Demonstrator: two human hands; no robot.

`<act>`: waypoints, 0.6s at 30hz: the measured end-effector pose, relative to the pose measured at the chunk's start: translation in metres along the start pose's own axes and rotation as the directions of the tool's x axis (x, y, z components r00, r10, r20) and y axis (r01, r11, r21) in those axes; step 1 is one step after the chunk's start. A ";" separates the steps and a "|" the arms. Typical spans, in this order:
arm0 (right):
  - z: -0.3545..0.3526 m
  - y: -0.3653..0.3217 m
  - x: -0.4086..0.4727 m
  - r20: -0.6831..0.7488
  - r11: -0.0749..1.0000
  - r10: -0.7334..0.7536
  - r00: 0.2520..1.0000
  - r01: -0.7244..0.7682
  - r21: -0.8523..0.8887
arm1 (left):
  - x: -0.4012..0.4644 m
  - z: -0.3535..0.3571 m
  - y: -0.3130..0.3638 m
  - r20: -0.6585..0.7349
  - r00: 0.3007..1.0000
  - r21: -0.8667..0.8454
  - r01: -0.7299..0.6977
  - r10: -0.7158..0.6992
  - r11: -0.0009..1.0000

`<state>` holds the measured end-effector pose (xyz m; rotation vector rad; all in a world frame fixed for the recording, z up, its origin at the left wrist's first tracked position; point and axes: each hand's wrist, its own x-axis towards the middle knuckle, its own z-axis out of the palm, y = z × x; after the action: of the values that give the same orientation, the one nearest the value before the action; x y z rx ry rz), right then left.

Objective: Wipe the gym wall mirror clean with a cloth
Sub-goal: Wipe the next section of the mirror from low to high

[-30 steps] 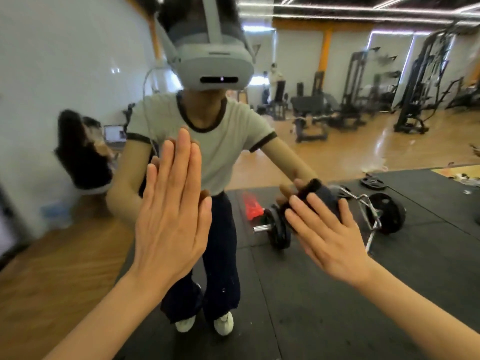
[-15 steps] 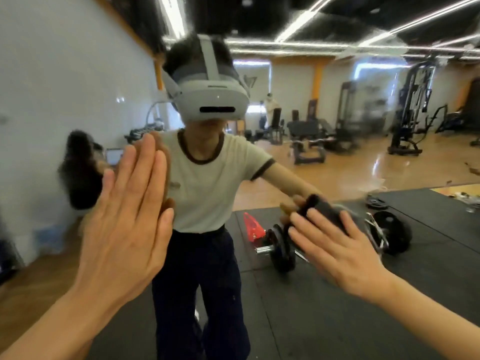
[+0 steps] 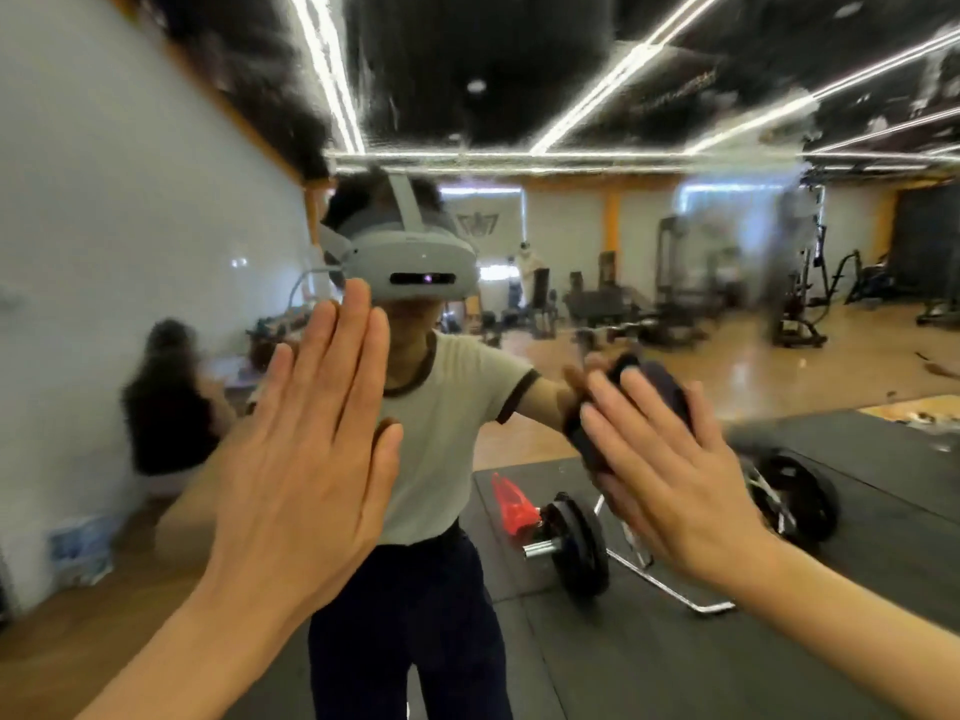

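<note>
Brace with the left hand [image 3: 306,459], laid flat and open on the mirror [image 3: 779,148], fingers straight and close together, nothing held. Lean only lightly there; judging by the bare palm on the glass, expect a print, so plan to pass over that spot afterwards.

Work with the right hand [image 3: 675,480], also open, fingers straight and spread across the back of the dark cloth [image 3: 660,387], pinning it flat to the glass at about chest height, right of the reflected torso, rather than clutching it. Spread the pressure through the whole palm so the bunched cloth meets the glass over a wide patch, not just at the fingertips. Tuck in the loose fold poking out above the fingers, or risk dragging a bare edge of skin along the surface.

Sweep in overlapping strokes, upward and to the right, towards the cloudy smears [image 3: 779,262] and streaky haze across the upper part of the glass. Judge that region the dirtiest; cannot tell how much lower down is already clean, given the blur.

Check progress against what shows deeper in the reflection: the barbell [image 3: 576,543] on the black mat, the red object [image 3: 511,504] beside it, the gym machines [image 3: 795,304] far behind. Aim for those to read crisp and unveiled.
</note>
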<state>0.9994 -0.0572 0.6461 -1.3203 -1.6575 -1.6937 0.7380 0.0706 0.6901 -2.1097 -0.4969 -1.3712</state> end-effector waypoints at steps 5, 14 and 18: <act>-0.005 0.033 0.024 0.037 0.985 -0.172 0.984 0.173 -0.015 | 0.000 -0.001 0.001 0.016 1.000 -0.005 0.000 0.000 1.000; 0.006 -0.008 0.034 -0.030 1.000 -0.026 0.999 0.027 0.015 | -0.021 -0.017 -0.052 -0.019 0.999 -0.092 0.049 -0.051 0.995; -0.002 -0.007 -0.010 0.105 0.960 -0.274 0.956 0.279 -0.037 | -0.028 -0.002 -0.061 -0.012 0.998 -0.111 0.061 -0.063 0.992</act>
<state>0.9973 -0.0605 0.6343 -1.2606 -1.9442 -1.8649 0.6897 0.1163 0.6804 -2.1866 -0.4942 -1.4795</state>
